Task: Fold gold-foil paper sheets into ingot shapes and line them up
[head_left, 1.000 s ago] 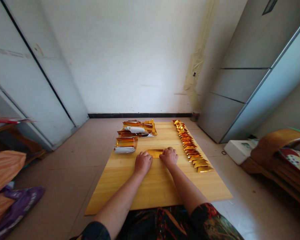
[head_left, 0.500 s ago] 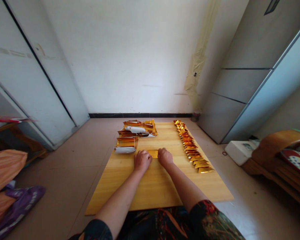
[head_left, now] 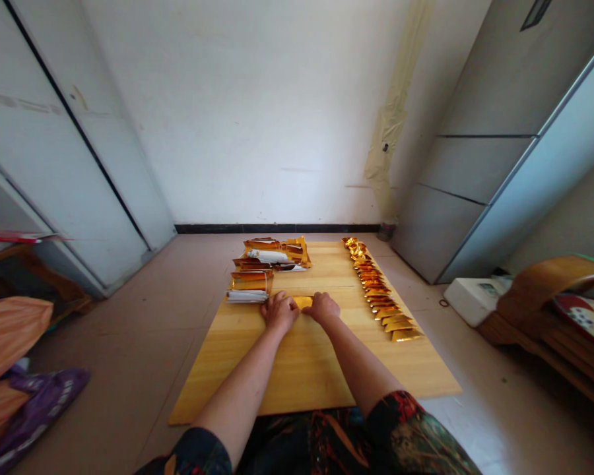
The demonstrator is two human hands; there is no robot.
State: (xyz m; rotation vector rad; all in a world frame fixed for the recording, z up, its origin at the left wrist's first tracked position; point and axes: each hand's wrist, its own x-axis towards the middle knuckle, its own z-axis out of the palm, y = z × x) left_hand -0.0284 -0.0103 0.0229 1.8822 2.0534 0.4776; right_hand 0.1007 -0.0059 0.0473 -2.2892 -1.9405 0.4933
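Observation:
A small piece of gold foil paper [head_left: 303,301] lies between my hands over the middle of the wooden board. My left hand [head_left: 280,312] has its fingers closed on the left end of the paper. At the other end, my right hand [head_left: 325,307] pinches it with thumb and fingers, partly hiding it. Just beyond my left hand are stacks of gold foil sheets [head_left: 250,282], some with white sides showing. Along the right side runs an overlapping row of folded gold foil pieces [head_left: 376,290].
The board [head_left: 301,369] reaches from my lap towards the white wall [head_left: 257,132]. A grey refrigerator [head_left: 455,198] stands at the right, with a white box [head_left: 475,300] and wooden furniture [head_left: 539,323] near it. Orange and purple bags [head_left: 44,396] lie at the left.
The foil paper shows as a narrower strip now, its near edge turned up or folded. My right hand has shifted slightly left, and my left fingers have spread a little over their end.

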